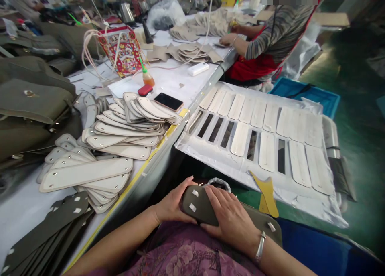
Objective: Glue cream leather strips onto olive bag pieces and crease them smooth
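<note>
On my lap lies an olive-green leather strap piece [201, 208] with small white tabs on it. My left hand [172, 205] curls round its rounded left end, thumb along the top edge. My right hand [231, 218] lies flat on top of the strap with fingers pressed down on it, a silver bracelet at the wrist. The strap's far end [267, 227] sticks out to the right past my right wrist.
Cream strap pieces [102, 163] are heaped on the white table [21, 212] to my left, with dark olive ones [45, 232] at its near edge. A phone [169, 102], a glue bottle [147, 76] and olive bags [33, 103] sit beyond. A plastic-covered rack [264, 143] of cream pieces stands ahead. A co-worker [270, 39] sorts pieces at the far end.
</note>
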`<state>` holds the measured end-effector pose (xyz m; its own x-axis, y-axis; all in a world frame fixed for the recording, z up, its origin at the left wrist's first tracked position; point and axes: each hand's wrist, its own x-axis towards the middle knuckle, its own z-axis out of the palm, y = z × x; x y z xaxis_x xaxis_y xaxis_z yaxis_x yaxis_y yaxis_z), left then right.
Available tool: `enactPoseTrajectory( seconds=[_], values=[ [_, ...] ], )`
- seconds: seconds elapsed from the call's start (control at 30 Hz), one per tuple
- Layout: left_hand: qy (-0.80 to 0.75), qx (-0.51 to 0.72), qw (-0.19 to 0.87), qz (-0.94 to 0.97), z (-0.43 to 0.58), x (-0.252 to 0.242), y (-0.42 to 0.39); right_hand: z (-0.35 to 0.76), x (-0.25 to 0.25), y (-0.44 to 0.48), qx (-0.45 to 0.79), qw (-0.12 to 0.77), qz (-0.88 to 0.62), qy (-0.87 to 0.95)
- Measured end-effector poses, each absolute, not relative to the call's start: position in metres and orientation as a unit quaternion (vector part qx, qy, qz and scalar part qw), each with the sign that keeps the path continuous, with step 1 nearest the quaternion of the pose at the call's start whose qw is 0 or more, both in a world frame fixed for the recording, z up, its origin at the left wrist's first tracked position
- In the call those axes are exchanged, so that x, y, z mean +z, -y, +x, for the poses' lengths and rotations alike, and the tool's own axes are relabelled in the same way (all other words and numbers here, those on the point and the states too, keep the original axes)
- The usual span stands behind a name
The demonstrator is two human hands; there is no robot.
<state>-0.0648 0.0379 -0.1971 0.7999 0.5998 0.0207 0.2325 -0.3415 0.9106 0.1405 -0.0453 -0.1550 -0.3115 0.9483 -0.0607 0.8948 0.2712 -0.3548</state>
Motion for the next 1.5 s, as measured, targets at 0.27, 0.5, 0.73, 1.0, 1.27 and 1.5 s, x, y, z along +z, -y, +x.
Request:
enactPoseTrajectory(
  seconds=[0.27, 0.5, 0.73, 1.0, 1.27, 1.5],
  values=[
    [-0.272, 0.156, 0.573, 0.757, -0.076, -0.191, -0.039, 0.114, -0.152, 0.038, 0.093, 0.024, -0.592, 0.800],
    [-0.362, 0.203, 0.633, 0.654, -0.062, -0.175, -0.023, 0.097, -0.153, 0.039, 0.057, -0.041, -0.633, 0.771],
    [-0.377, 0.226, 0.578, 0.688, -0.054, -0.182, -0.021, 0.110, -0.140, 0.028, 0.172, 0.009, -0.614, 0.770],
    [-0.294, 0.123, 0.682, 0.658, -0.070, -0.171, -0.038, 0.153, -0.135, 0.012, 0.394, 0.026, -0.638, 0.661],
    [-0.364, 0.194, 0.574, 0.707, -0.058, -0.178, -0.026, 0.126, -0.145, -0.013, 0.389, 0.026, -0.612, 0.688],
    [-0.332, 0.148, 0.646, 0.671, -0.071, -0.174, -0.025, 0.127, -0.147, -0.008, 0.402, 0.031, -0.597, 0.694]
  ],
)
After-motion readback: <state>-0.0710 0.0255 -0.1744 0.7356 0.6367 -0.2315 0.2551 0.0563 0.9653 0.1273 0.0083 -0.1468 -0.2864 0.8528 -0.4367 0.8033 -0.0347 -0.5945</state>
